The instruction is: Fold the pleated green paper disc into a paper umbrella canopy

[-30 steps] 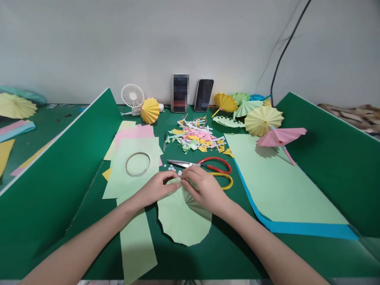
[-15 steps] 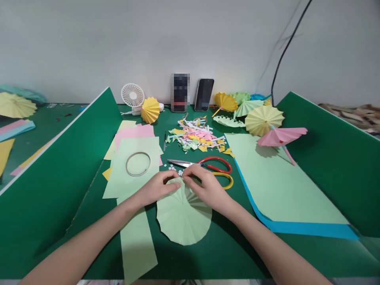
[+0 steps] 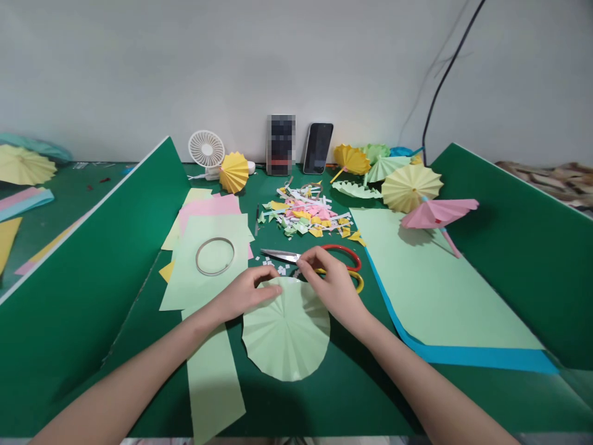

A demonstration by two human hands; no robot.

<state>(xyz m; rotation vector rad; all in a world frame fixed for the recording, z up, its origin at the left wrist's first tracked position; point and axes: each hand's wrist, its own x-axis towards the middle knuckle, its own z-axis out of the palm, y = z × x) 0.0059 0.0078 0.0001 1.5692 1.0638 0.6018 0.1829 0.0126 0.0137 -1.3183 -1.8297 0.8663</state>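
Observation:
A light green pleated paper disc (image 3: 287, 340) lies spread out at the front middle. My left hand (image 3: 245, 292) grips its upper left edge between thumb and fingers. My right hand (image 3: 332, 285) is closed in a pinch over the disc's upper right, its fingertips lifted off the edge; whatever tiny thing they hold is not clear. A pale shiny patch shows on the disc's top rim between my hands. Scissors (image 3: 341, 250) with one red and one yellow handle lie just behind, partly covered by my right hand. Small white squares (image 3: 283, 270) are scattered by the blades.
Paper scraps (image 3: 310, 210) are heaped behind the scissors. A roll of tape (image 3: 215, 256) rests on green sheets (image 3: 185, 290) at left. Large green paper (image 3: 445, 290) and a pink paper umbrella (image 3: 438, 213) are at right. Green partitions (image 3: 92, 272) flank the workspace; two phones (image 3: 318, 148) stand behind.
My right hand has moved off the disc's top edge, up and to the right, apart from my left hand. The disc's upper right pleats have opened flatter. My left hand stays put.

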